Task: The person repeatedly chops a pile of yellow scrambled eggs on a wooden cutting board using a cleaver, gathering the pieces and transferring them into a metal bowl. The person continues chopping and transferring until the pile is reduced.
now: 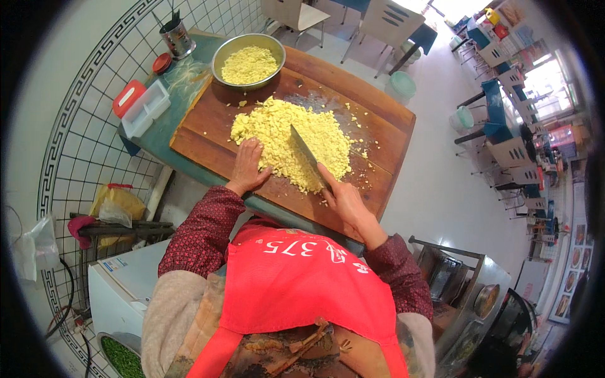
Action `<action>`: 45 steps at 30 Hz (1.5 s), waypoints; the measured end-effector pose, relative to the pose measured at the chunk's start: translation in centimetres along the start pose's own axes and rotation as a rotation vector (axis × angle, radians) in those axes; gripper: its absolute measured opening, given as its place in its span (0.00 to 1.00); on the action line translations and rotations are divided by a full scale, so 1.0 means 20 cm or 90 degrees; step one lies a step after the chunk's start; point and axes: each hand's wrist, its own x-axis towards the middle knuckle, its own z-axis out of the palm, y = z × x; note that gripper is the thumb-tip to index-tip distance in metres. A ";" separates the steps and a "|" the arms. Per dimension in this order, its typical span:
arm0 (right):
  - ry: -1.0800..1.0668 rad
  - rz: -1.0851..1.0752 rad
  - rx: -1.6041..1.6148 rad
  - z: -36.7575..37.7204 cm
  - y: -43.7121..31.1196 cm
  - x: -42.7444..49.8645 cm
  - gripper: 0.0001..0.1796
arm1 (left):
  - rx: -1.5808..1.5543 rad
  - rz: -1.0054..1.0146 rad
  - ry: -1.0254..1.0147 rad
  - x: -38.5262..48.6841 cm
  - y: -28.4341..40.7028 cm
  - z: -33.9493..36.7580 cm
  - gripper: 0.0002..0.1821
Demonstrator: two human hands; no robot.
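Note:
My right hand (347, 198) grips the handle of a kitchen knife (306, 150), whose blade lies across a heap of chopped yellow food (279, 124), perhaps scrambled egg. Flat against the near left side of the heap rests my left hand (249, 163), holding nothing, its fingertips touching the yellow pieces. Under the heap is a wooden cutting board (203, 158) strewn with crumbs. A metal bowl (282, 71) at the board's far left corner holds more of the same yellow bits.
Left of the board, the green table (156, 149) bears a red-and-clear plastic box (150, 105) and a metal utensil holder (178, 40). A tiled wall stands beside it. Chairs (390, 19) are beyond the far edge. A metal counter (472, 302) stands at the lower right.

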 end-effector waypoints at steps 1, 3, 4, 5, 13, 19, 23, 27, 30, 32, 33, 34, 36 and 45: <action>-0.028 0.004 0.013 0.00 -0.01 -0.01 0.39 | -0.009 0.000 0.006 -0.01 0.01 -0.01 0.36; -0.046 0.025 0.020 0.01 -0.02 -0.03 0.39 | -0.013 -0.005 -0.005 -0.01 0.00 0.00 0.36; -0.028 -0.003 0.015 0.02 -0.02 -0.03 0.39 | -0.016 -0.005 -0.006 -0.01 0.00 0.00 0.36; -0.029 -0.020 0.011 0.03 -0.01 -0.03 0.39 | -0.024 -0.005 0.002 -0.01 -0.01 0.01 0.36; -0.046 -0.050 -0.020 0.06 -0.01 -0.07 0.40 | -0.031 -0.007 -0.011 -0.03 -0.03 0.03 0.36; -0.110 -0.029 -0.033 0.05 -0.02 -0.09 0.39 | -0.037 -0.003 0.018 -0.03 -0.03 0.03 0.31; -0.119 -0.042 -0.052 0.05 -0.03 -0.11 0.39 | -0.036 -0.002 0.034 -0.03 -0.03 0.02 0.28; -0.066 -0.073 0.017 0.07 -0.03 -0.12 0.40 | -0.038 0.001 0.033 -0.03 -0.04 0.03 0.26; -0.150 -0.039 -0.066 0.06 -0.01 -0.13 0.39 | -0.060 0.001 0.043 -0.02 -0.06 0.04 0.27; -0.139 -0.041 -0.049 0.06 0.01 -0.13 0.38 | -0.083 -0.011 0.052 -0.03 -0.05 0.03 0.28; -0.132 -0.051 -0.031 0.06 0.01 -0.13 0.38 | -0.065 -0.011 0.045 -0.04 -0.04 0.03 0.30; -0.124 -0.049 -0.014 0.06 0.02 -0.14 0.39 | -0.056 -0.012 0.048 -0.06 -0.02 0.01 0.32; -0.087 -0.079 0.044 0.06 0.03 -0.14 0.40 | -0.076 -0.009 0.029 -0.12 0.04 0.00 0.37; -0.045 -0.057 0.033 0.03 0.04 -0.10 0.39 | -0.021 0.012 0.015 -0.07 0.07 0.13 0.46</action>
